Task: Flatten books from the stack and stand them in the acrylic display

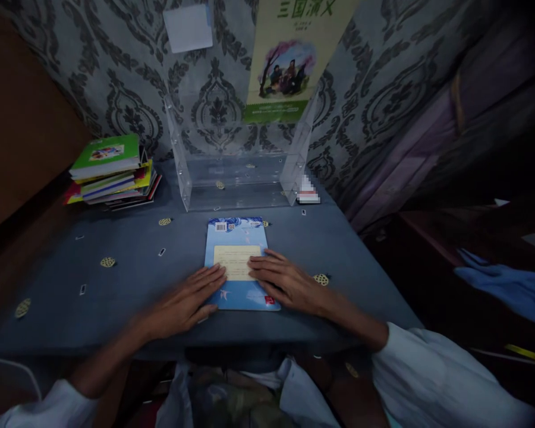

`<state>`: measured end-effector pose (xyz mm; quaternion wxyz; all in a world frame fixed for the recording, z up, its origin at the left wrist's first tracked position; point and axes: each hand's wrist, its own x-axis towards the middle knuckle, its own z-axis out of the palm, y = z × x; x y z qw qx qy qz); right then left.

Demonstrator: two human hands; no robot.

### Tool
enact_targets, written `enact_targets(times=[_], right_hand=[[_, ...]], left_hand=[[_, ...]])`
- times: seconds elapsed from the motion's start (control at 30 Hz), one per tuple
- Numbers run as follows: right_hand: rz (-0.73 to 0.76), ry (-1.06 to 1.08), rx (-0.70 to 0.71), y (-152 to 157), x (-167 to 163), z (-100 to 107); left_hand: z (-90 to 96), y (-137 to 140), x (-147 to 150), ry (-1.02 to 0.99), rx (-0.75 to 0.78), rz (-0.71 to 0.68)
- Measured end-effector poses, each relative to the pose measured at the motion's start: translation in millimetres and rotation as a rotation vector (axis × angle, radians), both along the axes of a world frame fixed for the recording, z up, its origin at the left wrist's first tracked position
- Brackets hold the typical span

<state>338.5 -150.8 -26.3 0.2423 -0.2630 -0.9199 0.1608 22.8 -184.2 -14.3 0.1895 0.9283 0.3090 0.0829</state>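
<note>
Near the middle of the dark blue-grey tablecloth (pixel 134 238) lies the thin blue book (pixel 237 264) we are working at, closed, with a cream text panel on its cover and a barcode toward eleven o'clock. Taking the book as the centre of our dial, our left hand (pixel 182 303) comes in from eight o'clock, its fingers stretched out over the left edge so that the tips touch the panel, the thumb lower down by the same edge. Our right hand (pixel 294 284) reaches in from between three and four, its fingers laid across the right side, tips on the panel's border. Both hands are loose and flattened, fingers extended; we press or rest on the cover without closing round anything. At twelve o'clock, just beyond the book, stands a clear plastic rack (pixel 245 199). Toward ten o'clock we have a stack of books (pixel 116 172), uneven at the edges, with a green one on top. Between one and two, beside the rack, sits a small pixelated object (pixel 309 191). Past the rack, between twelve and one, a pale printed panel (pixel 289 65) with green characters stands before the patterned wall (pixel 134 113). Out at three o'clock we see a blue cloth (pixel 508 285).
</note>
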Motion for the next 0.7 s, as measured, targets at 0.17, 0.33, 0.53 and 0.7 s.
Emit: enact_targets(times=[0.17,0.33,0.53,0.7], right_hand=[[0.086,-0.018,-0.056,8,-38,5],[0.194,-0.079,-0.105,26,-74,4],[0.254,-0.163,-0.124,45,-89,5],[0.268,-0.16,-0.115,56,-88,6]], left_hand=[[-2.1,4,3,-0.007,0.005,0.039],[4.0,7,3,-0.023,-0.007,0.021],[6.3,7,3,-0.024,0.013,0.027],[10.0,13,5,-0.029,-0.004,0.031]])
